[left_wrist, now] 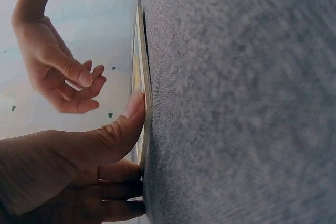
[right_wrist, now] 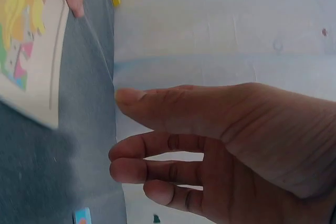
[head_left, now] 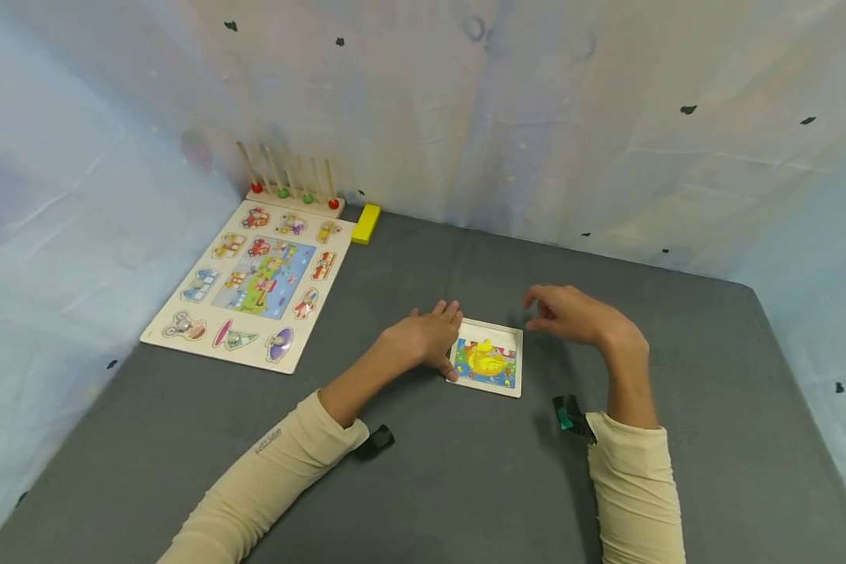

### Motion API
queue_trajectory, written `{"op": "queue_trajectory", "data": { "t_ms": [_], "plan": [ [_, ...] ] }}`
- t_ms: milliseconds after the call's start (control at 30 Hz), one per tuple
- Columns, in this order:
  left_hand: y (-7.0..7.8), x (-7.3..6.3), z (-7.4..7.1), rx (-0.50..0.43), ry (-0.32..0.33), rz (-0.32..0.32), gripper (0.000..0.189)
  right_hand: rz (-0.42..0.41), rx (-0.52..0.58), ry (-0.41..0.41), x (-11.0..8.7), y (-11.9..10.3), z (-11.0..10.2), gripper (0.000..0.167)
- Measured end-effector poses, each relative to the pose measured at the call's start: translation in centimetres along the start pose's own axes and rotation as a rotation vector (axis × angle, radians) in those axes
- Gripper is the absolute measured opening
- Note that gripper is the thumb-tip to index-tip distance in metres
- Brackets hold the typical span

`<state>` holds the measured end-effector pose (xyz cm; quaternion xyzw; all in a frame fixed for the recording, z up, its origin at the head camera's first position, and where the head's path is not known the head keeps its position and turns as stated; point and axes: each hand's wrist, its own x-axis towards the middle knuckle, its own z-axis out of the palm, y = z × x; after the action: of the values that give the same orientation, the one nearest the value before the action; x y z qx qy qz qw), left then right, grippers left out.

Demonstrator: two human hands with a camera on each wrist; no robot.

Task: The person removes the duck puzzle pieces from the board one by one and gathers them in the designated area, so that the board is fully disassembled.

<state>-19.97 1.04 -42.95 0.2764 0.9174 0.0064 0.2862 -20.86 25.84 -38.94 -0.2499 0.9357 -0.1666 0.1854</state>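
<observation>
A small wooden jigsaw tray [head_left: 495, 332] lies on the table with pieces forming a yellow figure [head_left: 486, 360]. Its far strip shows bare, pale wood. My left hand [head_left: 426, 337] rests along the tray's left side. In the left wrist view, its thumb [left_wrist: 126, 124] touches the frame edge, with the other fingers extended beside it. To the right of the tray, my right hand [head_left: 574, 315] hovers above the table. Its fingers are loosely bent and hold nothing. Low in the right wrist view lies a small blue piece [right_wrist: 82, 216], partly cut off.
A large wooden knob puzzle board [head_left: 218, 348] lies at the left. Behind it stands a peg rack [head_left: 310, 207] with red and green beads. A yellow block [head_left: 366, 225] sits beside the board's far corner. Pale sheeting [head_left: 536, 157] walls the back and sides.
</observation>
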Motion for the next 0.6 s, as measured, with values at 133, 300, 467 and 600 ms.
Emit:
{"op": "queue_trajectory", "data": {
  "t_ms": [133, 300, 467, 600],
  "plan": [
    [0.0, 0.1, 0.0, 0.004, 0.005, 0.000, 0.112, -0.040, -0.007, -0.007, 0.7, -0.8, 0.5, 0.030],
    [-0.2, 0.1, 0.0, -0.004, -0.008, -0.005, 0.112, -0.067, -0.007, -0.049, 1.7, -1.9, 1.3, 0.029],
    [-0.2, 0.0, 0.0, -0.012, -0.010, -0.002, 0.111, -0.082, 0.004, -0.121, 2.8, -3.3, 2.3, 0.032],
    [0.0, 0.1, 0.0, -0.017, -0.012, 0.009, 0.110, -0.061, 0.001, -0.199, 3.2, -4.2, 3.0, 0.036]
  ]
}}
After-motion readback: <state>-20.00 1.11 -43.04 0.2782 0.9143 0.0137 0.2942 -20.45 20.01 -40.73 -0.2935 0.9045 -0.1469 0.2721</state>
